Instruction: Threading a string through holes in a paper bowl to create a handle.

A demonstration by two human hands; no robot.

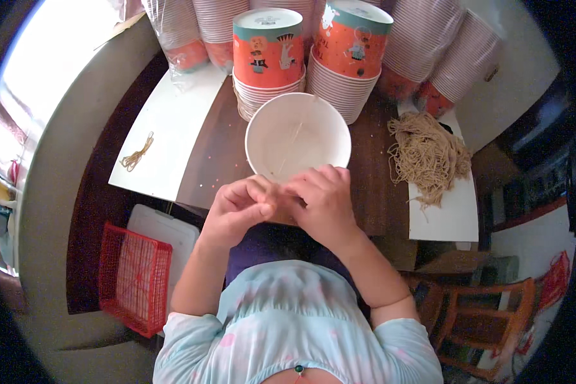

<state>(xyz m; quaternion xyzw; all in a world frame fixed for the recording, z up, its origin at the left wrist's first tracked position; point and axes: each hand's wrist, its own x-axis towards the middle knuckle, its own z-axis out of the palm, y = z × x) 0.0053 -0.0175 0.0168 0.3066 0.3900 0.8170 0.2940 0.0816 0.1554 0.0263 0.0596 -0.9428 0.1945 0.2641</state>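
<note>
A white paper bucket sits in front of me, its open mouth facing up toward me. Both hands are close together at its near rim. My left hand is closed, thumb and fingertips pinched together; anything between them is too small to make out. Curled fingers of my right hand lie at or over the rim just right of the left fingertips, and what they pinch is hidden. A thin pale line, perhaps a strand, shows inside the bucket.
Upside-down stacks of orange-and-teal paper buckets stand behind, with bagged stacks around them. A heap of tan twine lies at right on the table. A small twine bundle is at left. Below are a red crate and a wooden chair.
</note>
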